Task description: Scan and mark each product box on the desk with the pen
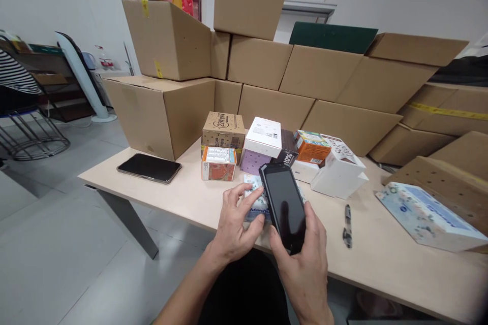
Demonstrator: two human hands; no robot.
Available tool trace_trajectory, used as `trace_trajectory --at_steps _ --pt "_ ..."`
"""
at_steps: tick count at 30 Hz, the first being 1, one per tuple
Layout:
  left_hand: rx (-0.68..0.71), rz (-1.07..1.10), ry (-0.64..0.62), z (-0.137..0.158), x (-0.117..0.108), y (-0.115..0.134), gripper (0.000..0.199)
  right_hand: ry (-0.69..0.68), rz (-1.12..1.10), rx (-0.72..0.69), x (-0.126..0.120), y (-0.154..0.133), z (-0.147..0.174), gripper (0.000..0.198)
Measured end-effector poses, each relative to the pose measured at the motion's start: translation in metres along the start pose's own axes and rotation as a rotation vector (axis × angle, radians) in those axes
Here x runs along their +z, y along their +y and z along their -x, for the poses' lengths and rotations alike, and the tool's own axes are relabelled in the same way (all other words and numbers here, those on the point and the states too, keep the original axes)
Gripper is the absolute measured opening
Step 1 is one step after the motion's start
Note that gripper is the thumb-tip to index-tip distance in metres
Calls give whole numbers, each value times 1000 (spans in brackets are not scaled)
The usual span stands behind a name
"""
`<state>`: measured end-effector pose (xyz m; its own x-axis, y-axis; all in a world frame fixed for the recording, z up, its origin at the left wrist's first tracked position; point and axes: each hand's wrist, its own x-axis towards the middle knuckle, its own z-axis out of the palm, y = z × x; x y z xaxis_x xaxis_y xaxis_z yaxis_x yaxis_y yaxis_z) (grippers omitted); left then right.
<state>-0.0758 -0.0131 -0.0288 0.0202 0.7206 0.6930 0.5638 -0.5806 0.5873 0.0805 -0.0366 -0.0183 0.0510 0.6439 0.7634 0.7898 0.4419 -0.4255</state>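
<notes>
A black handheld phone (285,205) with a dark screen is in my right hand (305,259), the thumb on its near left edge and the fingers along its right edge. The phone is tilted, its top leaning left and away from me. Just left of it is my left hand (238,221), open, fingers bent and apart, its index fingertip and thumb close to the phone's left edge. I cannot tell whether they touch it. Beneath the hands and phone lies a floral packet with blue lettering (256,212), mostly covered.
Another phone (149,168) lies at the table's left. Small boxes, including a white one (264,136) and an orange one (311,148), stand behind my hands. A pen (347,227) and a floral box (430,216) lie to the right. Large cardboard boxes (267,66) are stacked behind.
</notes>
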Motion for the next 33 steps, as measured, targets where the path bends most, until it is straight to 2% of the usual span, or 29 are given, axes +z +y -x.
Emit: trace_trajectory --at_steps 17,33 --pt "8 -31 14 0 2 0 62 -27 11 -52 -3 4 -5 78" --pt "9 -63 11 0 3 1 65 -46 -12 25 -3 3 -2 81"
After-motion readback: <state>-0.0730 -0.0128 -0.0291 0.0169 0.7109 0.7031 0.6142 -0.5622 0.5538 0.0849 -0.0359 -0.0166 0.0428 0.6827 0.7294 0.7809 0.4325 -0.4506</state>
